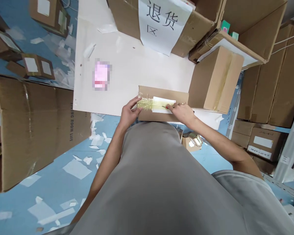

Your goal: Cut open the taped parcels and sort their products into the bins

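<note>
A cardboard box [161,90] lies at the near edge of the white table, in front of my body. Yellowish clear tape [146,103] runs along its middle seam, and a white label [159,100] covers part of that. My left hand [130,112] grips the box's left end, thumb and fingers apart on either side of the tape. Over the right part of the label, my right hand [183,113] is closed round a small red cutter [167,106], mostly hidden by the fingers. The cutter's tip is at the seam.
A pink packet [101,75], blurred, lies on the white table [127,68]. Behind stands a carton with a paper sign [161,26]; a closed carton [215,80] stands right. A large carton [39,130] is at left, and paper scraps [77,168] litter the blue floor.
</note>
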The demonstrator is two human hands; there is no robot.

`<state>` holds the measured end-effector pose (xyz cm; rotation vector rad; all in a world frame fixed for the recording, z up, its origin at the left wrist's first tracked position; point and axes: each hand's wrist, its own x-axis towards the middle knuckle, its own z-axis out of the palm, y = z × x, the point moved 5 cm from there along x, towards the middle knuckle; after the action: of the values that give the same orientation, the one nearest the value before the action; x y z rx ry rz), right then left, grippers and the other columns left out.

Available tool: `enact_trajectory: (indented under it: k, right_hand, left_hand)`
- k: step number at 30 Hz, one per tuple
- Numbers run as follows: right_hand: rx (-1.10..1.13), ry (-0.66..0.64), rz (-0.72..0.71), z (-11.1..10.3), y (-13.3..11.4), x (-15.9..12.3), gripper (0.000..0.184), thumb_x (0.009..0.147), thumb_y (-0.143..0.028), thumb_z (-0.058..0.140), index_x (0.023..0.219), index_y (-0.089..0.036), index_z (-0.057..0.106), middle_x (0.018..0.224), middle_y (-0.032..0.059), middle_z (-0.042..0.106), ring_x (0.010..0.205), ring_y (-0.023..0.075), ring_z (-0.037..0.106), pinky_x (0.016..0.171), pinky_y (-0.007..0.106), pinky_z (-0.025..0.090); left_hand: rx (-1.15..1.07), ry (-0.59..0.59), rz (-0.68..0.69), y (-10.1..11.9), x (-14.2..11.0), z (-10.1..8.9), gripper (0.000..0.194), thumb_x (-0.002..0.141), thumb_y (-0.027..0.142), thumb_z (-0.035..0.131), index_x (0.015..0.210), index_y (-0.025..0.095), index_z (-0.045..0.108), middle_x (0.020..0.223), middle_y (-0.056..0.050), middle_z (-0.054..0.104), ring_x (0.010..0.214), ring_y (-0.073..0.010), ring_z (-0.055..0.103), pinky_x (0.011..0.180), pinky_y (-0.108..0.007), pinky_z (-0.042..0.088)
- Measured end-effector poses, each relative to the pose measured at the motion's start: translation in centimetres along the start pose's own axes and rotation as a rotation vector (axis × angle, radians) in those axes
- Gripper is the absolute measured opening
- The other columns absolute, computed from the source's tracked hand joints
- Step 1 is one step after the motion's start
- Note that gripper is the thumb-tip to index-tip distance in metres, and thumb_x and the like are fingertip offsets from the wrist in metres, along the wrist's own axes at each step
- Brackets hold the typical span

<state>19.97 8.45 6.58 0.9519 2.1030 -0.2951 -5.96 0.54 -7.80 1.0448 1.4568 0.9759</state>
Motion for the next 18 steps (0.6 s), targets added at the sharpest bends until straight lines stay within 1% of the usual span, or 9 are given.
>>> enact_trajectory:
  k: [3, 4, 6, 8, 10, 12, 15, 16, 18]
  right_hand:
    - [0.019, 0.022, -0.027, -0.1, -1.5, 1.2, 0.059, 0.119, -0.010, 0.032, 0.175, -0.018, 0.048, 0.143, 0.0238, 0.078, 0.121, 0.0303, 0.081, 0.093, 0.036, 0.058]
    - [0.033, 0.036, -0.042, -0.4, -2.3, 1.7, 0.059, 0.120, -0.011, 0.031, 0.175, -0.017, 0.048, 0.142, 0.0241, 0.078, 0.121, 0.0302, 0.081, 0.094, 0.036, 0.059]
    - [0.074, 0.081, -0.088, -1.4, -4.2, 2.8, 0.057, 0.121, -0.012, 0.029, 0.174, -0.015, 0.049, 0.141, 0.0253, 0.079, 0.122, 0.0311, 0.081, 0.095, 0.037, 0.060]
    - [0.120, 0.128, -0.133, -2.5, -6.1, 3.7, 0.056, 0.120, -0.011, 0.030, 0.171, -0.012, 0.052, 0.139, 0.0262, 0.080, 0.122, 0.0322, 0.082, 0.094, 0.039, 0.061]
    - [0.157, 0.152, -0.135, -3.2, -6.9, 4.1, 0.053, 0.119, -0.008, 0.033, 0.165, -0.010, 0.059, 0.137, 0.0263, 0.081, 0.123, 0.0324, 0.082, 0.094, 0.039, 0.062]
    - [0.178, 0.145, -0.089, -3.3, -6.3, 3.5, 0.049, 0.116, -0.004, 0.037, 0.155, -0.008, 0.067, 0.136, 0.0256, 0.082, 0.124, 0.0322, 0.082, 0.094, 0.038, 0.062]
    - [0.174, 0.084, 0.003, -2.1, -3.4, 1.0, 0.046, 0.110, 0.003, 0.041, 0.139, -0.005, 0.076, 0.127, 0.0265, 0.084, 0.120, 0.0338, 0.084, 0.089, 0.038, 0.061]
    - [0.162, 0.060, 0.025, -1.4, -2.2, 0.0, 0.047, 0.109, 0.005, 0.042, 0.139, -0.005, 0.077, 0.123, 0.0267, 0.084, 0.117, 0.0341, 0.085, 0.087, 0.037, 0.060]
    - [0.125, 0.025, 0.067, -0.1, -0.3, -1.5, 0.050, 0.110, 0.004, 0.041, 0.147, -0.007, 0.073, 0.122, 0.0256, 0.084, 0.116, 0.0332, 0.085, 0.084, 0.035, 0.058]
  left_hand:
    - [0.086, 0.068, -0.007, 0.4, 0.1, -1.2, 0.067, 0.103, 0.068, 0.075, 0.152, 0.023, 0.072, 0.170, -0.018, 0.066, 0.155, -0.0390, 0.066, 0.121, -0.056, 0.065]
    - [0.141, 0.123, -0.013, 0.6, 0.2, -1.7, 0.063, 0.104, 0.067, 0.074, 0.149, 0.023, 0.072, 0.164, -0.018, 0.069, 0.151, -0.0378, 0.069, 0.122, -0.056, 0.064]
    - [0.285, 0.285, -0.021, 1.0, 0.4, -2.7, 0.056, 0.105, 0.066, 0.075, 0.141, 0.023, 0.069, 0.150, -0.017, 0.073, 0.145, -0.0369, 0.069, 0.126, -0.058, 0.059]
    - [0.419, 0.451, -0.006, 1.5, 0.7, -3.3, 0.055, 0.103, 0.065, 0.079, 0.135, 0.024, 0.064, 0.143, -0.018, 0.070, 0.145, -0.0387, 0.066, 0.131, -0.061, 0.052]
    - [0.496, 0.539, 0.021, 1.8, 0.9, -3.4, 0.056, 0.102, 0.066, 0.080, 0.133, 0.024, 0.060, 0.142, -0.019, 0.066, 0.147, -0.0412, 0.062, 0.133, -0.063, 0.048]
    - [0.526, 0.546, 0.042, 1.8, 1.1, -3.2, 0.055, 0.104, 0.068, 0.078, 0.132, 0.025, 0.059, 0.141, -0.020, 0.064, 0.147, -0.0431, 0.060, 0.133, -0.065, 0.046]
    - [0.529, 0.532, 0.043, 1.7, 1.2, -2.9, 0.056, 0.104, 0.071, 0.075, 0.131, 0.024, 0.058, 0.142, -0.021, 0.064, 0.149, -0.0451, 0.058, 0.134, -0.066, 0.042]
    - [0.526, 0.529, 0.042, 1.7, 1.2, -2.8, 0.057, 0.104, 0.071, 0.075, 0.131, 0.024, 0.058, 0.142, -0.021, 0.064, 0.149, -0.0448, 0.058, 0.135, -0.066, 0.042]
    - [0.523, 0.526, 0.046, 1.7, 1.3, -2.6, 0.056, 0.105, 0.070, 0.075, 0.131, 0.025, 0.057, 0.142, -0.020, 0.063, 0.148, -0.0432, 0.059, 0.133, -0.063, 0.043]
